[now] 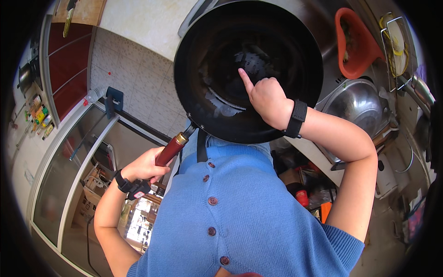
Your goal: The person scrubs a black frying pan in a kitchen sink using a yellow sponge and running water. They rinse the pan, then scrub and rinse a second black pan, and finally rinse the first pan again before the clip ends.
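A large black wok (221, 45) with a wet, shiny inside is held before my body, over the edge of the counter and sink. My left hand (150, 166) is closed around its reddish-brown handle (170, 149), which has a brass-coloured collar. Over the inside of the wok is my right hand (265, 97), index finger stretched out and the other fingers curled in. Nothing shows in that hand. Whether the fingertip touches the wok's surface, I cannot tell.
An orange-red sink strainer basket (369, 48) with scraps stands at the sink's right. Below it lies a shiny metal bowl (360, 104). A wire rack (398, 52) holds a yellow-edged sponge or cloth. At top left, a knife (68, 20) rests on a wooden board (90, 12).
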`<action>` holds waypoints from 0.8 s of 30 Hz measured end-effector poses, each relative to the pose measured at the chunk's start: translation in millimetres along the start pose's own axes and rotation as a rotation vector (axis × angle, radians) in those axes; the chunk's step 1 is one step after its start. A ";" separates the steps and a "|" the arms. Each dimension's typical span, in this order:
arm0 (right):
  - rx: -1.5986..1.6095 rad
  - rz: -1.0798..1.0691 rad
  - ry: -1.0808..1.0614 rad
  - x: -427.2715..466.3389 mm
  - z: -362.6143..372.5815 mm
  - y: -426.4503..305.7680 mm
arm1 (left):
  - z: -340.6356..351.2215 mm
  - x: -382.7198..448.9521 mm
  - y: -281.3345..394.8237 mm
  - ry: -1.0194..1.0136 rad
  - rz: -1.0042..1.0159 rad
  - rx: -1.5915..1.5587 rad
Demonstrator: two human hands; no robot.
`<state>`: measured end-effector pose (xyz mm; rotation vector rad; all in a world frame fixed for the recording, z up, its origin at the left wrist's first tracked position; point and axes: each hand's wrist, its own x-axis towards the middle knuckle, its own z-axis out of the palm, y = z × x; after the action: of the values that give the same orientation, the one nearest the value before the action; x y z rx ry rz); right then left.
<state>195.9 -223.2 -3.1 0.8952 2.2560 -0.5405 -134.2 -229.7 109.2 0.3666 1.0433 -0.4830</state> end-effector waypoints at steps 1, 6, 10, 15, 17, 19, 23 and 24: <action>-0.009 -0.018 -0.005 -2.2 -0.5 -1.6 | -0.7 0.0 -0.6 -0.002 0.005 0.001; -0.010 -0.092 -0.041 -13.9 -1.6 -4.6 | -3.0 0.6 -4.4 0.010 0.004 -0.008; -0.044 -0.041 0.030 -17.0 1.1 -1.7 | -4.2 2.1 -6.8 0.024 0.006 0.001; -0.070 0.022 0.140 -17.8 6.1 6.6 | -3.9 3.8 -5.7 0.026 0.011 0.006; -0.070 0.016 0.132 -19.5 6.8 8.2 | -3.0 3.5 -4.3 0.028 0.005 0.001; -0.062 0.008 0.141 -21.0 6.4 8.5 | -2.3 3.1 -2.6 0.027 0.004 -0.001; -0.051 -0.009 0.107 -20.6 3.3 8.5 | -1.0 2.2 -0.8 0.037 -0.005 -0.005; -0.037 -0.002 0.128 -20.1 2.2 9.0 | -0.9 2.1 -0.9 0.037 -0.003 0.000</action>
<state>214.6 -227.4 8.0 0.9328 2.3738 -0.4521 -134.5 -230.5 106.9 0.3749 1.0797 -0.4808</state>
